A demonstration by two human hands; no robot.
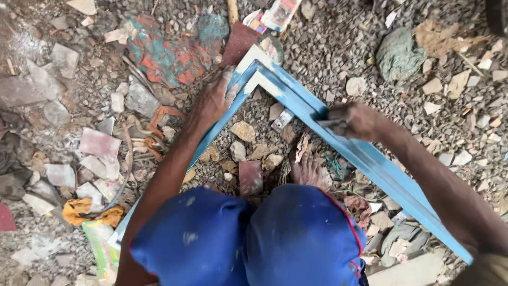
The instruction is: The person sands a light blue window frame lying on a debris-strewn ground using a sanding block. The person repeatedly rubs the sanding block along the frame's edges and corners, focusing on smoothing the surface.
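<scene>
A light-blue painted frame (296, 95) lies on rubble with its corner pointing away from me. My left hand (214, 98) presses flat on the frame's left rail near the corner. On the right rail, my right hand (354, 121) is closed around a small flat tool, blurred, held against the painted surface. My knees in blue shorts (248, 238) fill the bottom centre, and my bare foot (307, 169) rests on the stones inside the frame.
Gravel, broken tiles and stone chips cover the ground. A red and teal painted slab (174, 50) lies beyond the left hand. A yellow rag (84, 212) sits at lower left, a green cloth (399, 53) at upper right.
</scene>
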